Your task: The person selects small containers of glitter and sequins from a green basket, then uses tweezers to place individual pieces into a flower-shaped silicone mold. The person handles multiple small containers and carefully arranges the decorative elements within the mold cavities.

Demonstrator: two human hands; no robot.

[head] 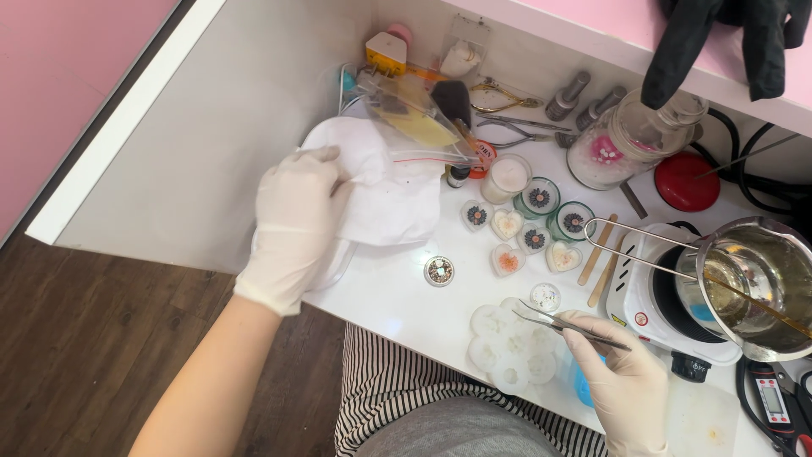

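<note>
1. The left hand (292, 224) wears a white glove. Its fingers are curled and pinch a white cloth (385, 190) that lies on the white table (194, 144).
2. The right hand (622, 381), gloved too, is closed around metal tweezers (562, 324).
3. The tweezer tips are just over a white flower-shaped mold (510, 349) near the table's front edge.
4. Small heart-shaped dishes (507, 224) sit between the cloth and a metal pot (757, 283) on a small hot plate (651, 305).
</note>
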